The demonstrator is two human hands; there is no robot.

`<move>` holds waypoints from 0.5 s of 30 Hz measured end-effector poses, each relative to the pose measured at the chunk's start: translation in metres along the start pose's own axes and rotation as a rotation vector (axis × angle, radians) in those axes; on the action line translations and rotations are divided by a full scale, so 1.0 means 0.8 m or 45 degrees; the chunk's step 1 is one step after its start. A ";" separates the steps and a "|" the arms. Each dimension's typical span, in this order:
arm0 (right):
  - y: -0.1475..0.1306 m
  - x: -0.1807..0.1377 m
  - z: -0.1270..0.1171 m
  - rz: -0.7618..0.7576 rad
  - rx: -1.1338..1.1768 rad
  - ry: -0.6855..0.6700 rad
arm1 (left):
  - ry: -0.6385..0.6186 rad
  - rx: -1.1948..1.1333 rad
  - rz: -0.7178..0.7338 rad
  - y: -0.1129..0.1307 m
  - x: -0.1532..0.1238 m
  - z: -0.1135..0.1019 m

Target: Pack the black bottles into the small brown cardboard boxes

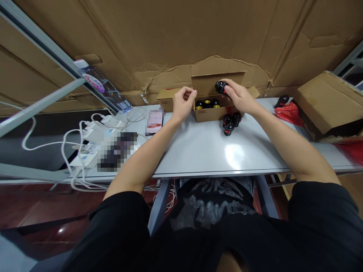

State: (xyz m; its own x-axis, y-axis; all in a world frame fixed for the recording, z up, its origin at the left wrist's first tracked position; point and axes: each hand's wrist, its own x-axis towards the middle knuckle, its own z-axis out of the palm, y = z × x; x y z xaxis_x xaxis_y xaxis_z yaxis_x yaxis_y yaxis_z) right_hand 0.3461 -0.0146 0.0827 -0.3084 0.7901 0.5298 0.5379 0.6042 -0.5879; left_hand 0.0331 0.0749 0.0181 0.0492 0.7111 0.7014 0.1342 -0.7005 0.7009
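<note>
My right hand (237, 95) is closed around a small black part with a red spot (220, 87), held above an open cardboard box (211, 114) at the far side of the grey table (210, 151). Several black parts with gold rims (207, 104) lie inside that box. My left hand (183, 101) hovers just left of the box, fingers curled in a pinch; what it holds, if anything, I cannot make out. Three more black parts with red marks (231, 122) stand on the table in front of the box.
White chargers and tangled cables (90, 143) crowd the table's left end, beside a phone (154, 121) and a plastic water bottle (102, 87). A red bag (289, 112) and a large cardboard carton (326, 105) sit at the right. Cardboard sheets line the wall behind.
</note>
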 end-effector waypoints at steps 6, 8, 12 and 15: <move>0.045 0.005 -0.017 0.123 -0.183 -0.032 | -0.020 0.043 -0.255 -0.045 -0.007 0.002; 0.044 0.004 -0.017 0.128 -0.250 -0.066 | -0.006 0.019 -0.267 -0.048 -0.008 0.001; 0.035 0.003 -0.014 0.121 -0.310 -0.098 | -0.036 -0.002 -0.326 -0.037 -0.013 -0.001; 0.034 0.003 -0.012 0.177 -0.296 -0.115 | -0.047 -0.023 -0.396 -0.020 -0.021 0.001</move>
State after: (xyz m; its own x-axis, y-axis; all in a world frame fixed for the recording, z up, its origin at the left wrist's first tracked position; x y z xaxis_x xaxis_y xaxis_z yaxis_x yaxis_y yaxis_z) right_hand 0.3674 0.0024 0.0737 -0.2820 0.8760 0.3913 0.7423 0.4576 -0.4895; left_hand 0.0305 0.0740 -0.0048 0.0443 0.8929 0.4481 0.1312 -0.4499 0.8834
